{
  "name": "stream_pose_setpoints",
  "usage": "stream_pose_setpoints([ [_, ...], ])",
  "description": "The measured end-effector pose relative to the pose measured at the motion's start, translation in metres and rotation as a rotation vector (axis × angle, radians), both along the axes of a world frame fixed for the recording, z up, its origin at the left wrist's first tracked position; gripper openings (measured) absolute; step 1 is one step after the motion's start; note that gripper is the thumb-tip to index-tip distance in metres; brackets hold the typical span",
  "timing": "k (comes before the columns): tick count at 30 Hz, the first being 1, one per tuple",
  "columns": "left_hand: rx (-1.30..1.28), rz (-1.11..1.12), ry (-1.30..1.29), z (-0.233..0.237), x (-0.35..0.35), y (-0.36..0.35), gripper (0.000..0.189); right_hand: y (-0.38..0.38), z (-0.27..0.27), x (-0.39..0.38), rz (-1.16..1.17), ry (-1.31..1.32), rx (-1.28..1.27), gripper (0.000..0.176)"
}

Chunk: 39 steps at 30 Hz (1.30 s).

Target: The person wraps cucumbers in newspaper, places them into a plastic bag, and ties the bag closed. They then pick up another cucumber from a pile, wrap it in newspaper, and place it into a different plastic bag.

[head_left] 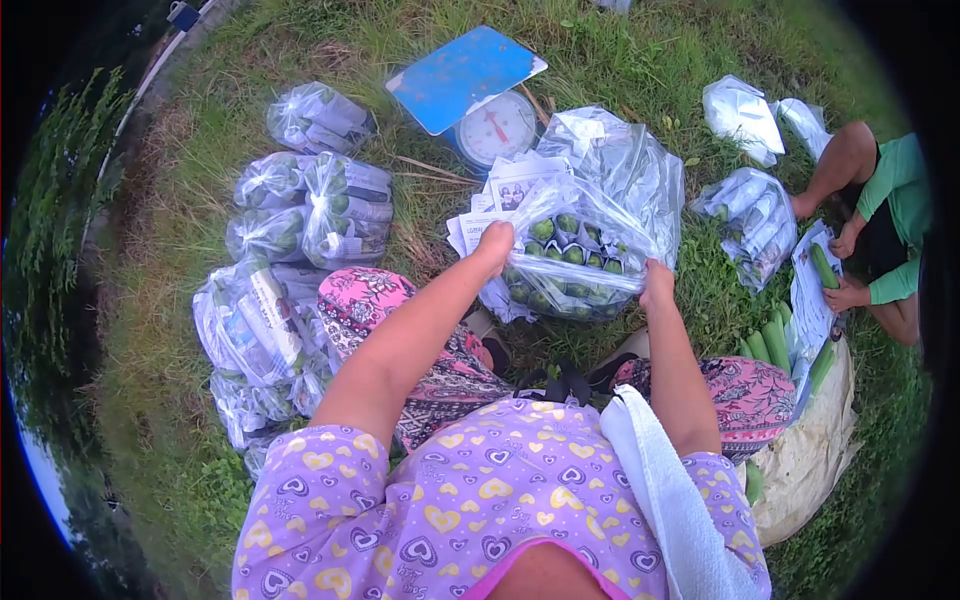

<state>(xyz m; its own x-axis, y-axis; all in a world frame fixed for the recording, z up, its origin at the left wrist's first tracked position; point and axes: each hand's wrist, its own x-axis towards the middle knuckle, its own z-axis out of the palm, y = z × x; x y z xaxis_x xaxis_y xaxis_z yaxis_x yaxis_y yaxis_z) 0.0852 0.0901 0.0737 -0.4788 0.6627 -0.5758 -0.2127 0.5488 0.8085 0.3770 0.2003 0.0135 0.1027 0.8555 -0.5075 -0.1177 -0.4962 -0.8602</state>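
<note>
A clear plastic bag (575,275) full of green cucumber-like vegetables with newspaper between them stands on the grass in front of me, its mouth spread wide. My left hand (495,247) is closed on the left side of the bag's rim. On the right side of the rim, my right hand (656,284) grips the plastic. Newspaper sheets (515,190) lie just beyond my left hand. Behind the open bag is a heap of empty clear bags (620,150).
Filled bags (347,205) are piled at the left. A dial scale (495,125) with a blue tray is beyond the newspapers. At the right a co-worker (895,190) holds a green vegetable over newspaper, near a filled bag (752,225) and a pale sack (810,460).
</note>
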Motion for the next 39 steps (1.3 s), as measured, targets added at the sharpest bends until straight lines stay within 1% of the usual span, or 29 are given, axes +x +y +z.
stream_pose_setpoints([
  [1, 0.005, 0.007, 0.016, 0.000, 0.004, 0.000, 0.015, 0.000, 0.010, -0.006, -0.029, 0.041, 0.005, 0.017],
  [2, 0.109, 0.035, 0.000, -0.012, 0.005, 0.000, 0.015, 0.000, 0.021, -0.010, -0.058, 0.082, 0.009, 0.014],
  [4, 0.141, 0.063, -0.121, -0.007, 0.004, -0.003, 0.015, 0.001, 0.044, -0.017, 0.007, 0.047, 0.111, 0.009],
  [6, 0.162, 0.109, -0.201, 0.005, 0.004, -0.006, 0.014, 0.001, 0.054, -0.021, 0.034, 0.025, 0.184, 0.003],
  [9, 0.174, 0.203, -0.249, 0.024, 0.007, -0.010, 0.011, 0.005, 0.071, -0.019, 0.020, 0.225, 0.088, 0.002],
  [10, 0.170, 0.227, -0.252, 0.026, 0.004, -0.012, 0.011, 0.008, 0.084, -0.018, 0.077, 0.246, 0.062, 0.003],
  [14, 0.240, 0.271, -0.370, 0.052, -0.009, -0.020, 0.008, 0.019, 0.136, -0.037, 0.106, 0.255, 0.067, 0.002],
  [18, 0.379, 0.257, -0.441, 0.113, -0.032, -0.011, 0.008, 0.037, 0.210, -0.063, 0.215, 0.342, 0.102, 0.001],
  [19, 0.433, 0.262, -0.479, 0.136, -0.040, -0.009, 0.010, 0.045, 0.230, -0.072, 0.241, 0.362, 0.127, 0.002],
  [22, 0.591, 0.317, -0.519, 0.185, -0.071, 0.009, 0.011, 0.079, 0.290, -0.102, 0.340, 0.421, 0.214, 0.009],
  [23, 0.637, 0.372, -0.557, 0.211, -0.077, 0.013, 0.010, 0.091, 0.312, -0.116, 0.342, 0.425, 0.251, 0.011],
  [24, 0.675, 0.362, -0.550, 0.234, -0.086, 0.016, 0.010, 0.101, 0.333, -0.133, 0.307, 0.400, 0.278, 0.011],
  [25, 0.737, 0.362, -0.579, 0.257, -0.093, 0.021, 0.011, 0.118, 0.349, -0.141, 0.410, 0.475, 0.292, 0.010],
  [26, 0.812, 0.303, -0.602, 0.260, -0.111, 0.032, 0.010, 0.133, 0.364, -0.153, 0.445, 0.528, 0.284, 0.008],
  [28, 0.892, 0.319, -0.564, 0.286, -0.131, 0.050, 0.009, 0.167, 0.389, -0.177, 0.475, 0.577, 0.300, 0.008],
  [31, 0.986, 0.358, -0.505, 0.310, -0.159, 0.067, 0.007, 0.207, 0.414, -0.222, 0.451, 0.560, 0.303, 0.002],
  [32, 1.014, 0.372, -0.489, 0.313, -0.167, 0.073, 0.007, 0.216, 0.420, -0.239, 0.401, 0.524, 0.303, 0.005],
  [33, 1.046, 0.373, -0.469, 0.312, -0.177, 0.082, 0.007, 0.224, 0.424, -0.258, 0.375, 0.488, 0.301, 0.006],
  [34, 1.076, 0.375, -0.452, 0.309, -0.187, 0.089, 0.006, 0.246, 0.420, -0.272, 0.394, 0.461, 0.340, 0.003],
  [35, 1.101, 0.378, -0.436, 0.305, -0.192, 0.095, 0.006, 0.255, 0.419, -0.292, 0.371, 0.423, 0.385, 0.005],
  [36, 1.103, 0.444, -0.410, 0.306, -0.193, 0.097, 0.006, 0.252, 0.420, -0.313, 0.340, 0.399, 0.433, 0.017],
  [37, 1.106, 0.475, -0.412, 0.300, -0.198, 0.102, 0.006, 0.259, 0.414, -0.327, 0.380, 0.369, 0.507, 0.020],
  [39, 1.116, 0.533, -0.407, 0.285, -0.212, 0.115, 0.006, 0.263, 0.406, -0.357, 0.339, 0.371, 0.492, 0.013],
])
